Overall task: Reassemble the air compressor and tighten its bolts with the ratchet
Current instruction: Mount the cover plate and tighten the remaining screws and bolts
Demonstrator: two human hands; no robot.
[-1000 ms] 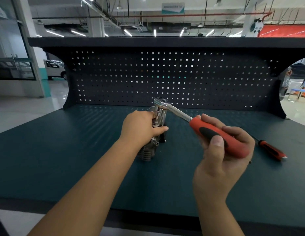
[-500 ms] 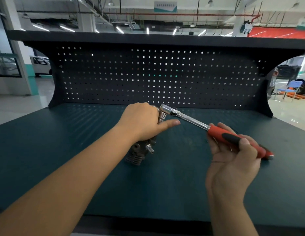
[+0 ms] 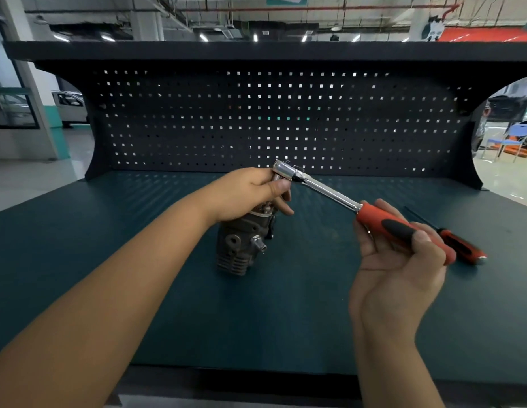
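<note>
Standing central on the worktop [image 3: 285,319], the grimy grey finned air compressor [image 3: 238,248] is being worked with the ratchet [image 3: 329,193]: socket being pinched by the left hand [image 3: 250,192], red-black handle being gripped by the right hand [image 3: 397,278].

The grey, ribbed cast-metal air compressor [image 3: 238,245] stands upright well out in front of the black perforated back panel [image 3: 197,128], about level with its middle, with a short silver nipple poking from its near face. Above its top is the chrome ratchet with a red-and-black grip [image 3: 329,192]. The head is nearest the panel, the socket points down, and the handle slants away from the panel to the right. The left hand [image 3: 247,192] pinches the socket and the right hand [image 3: 397,269] cradles the grip.
</note>
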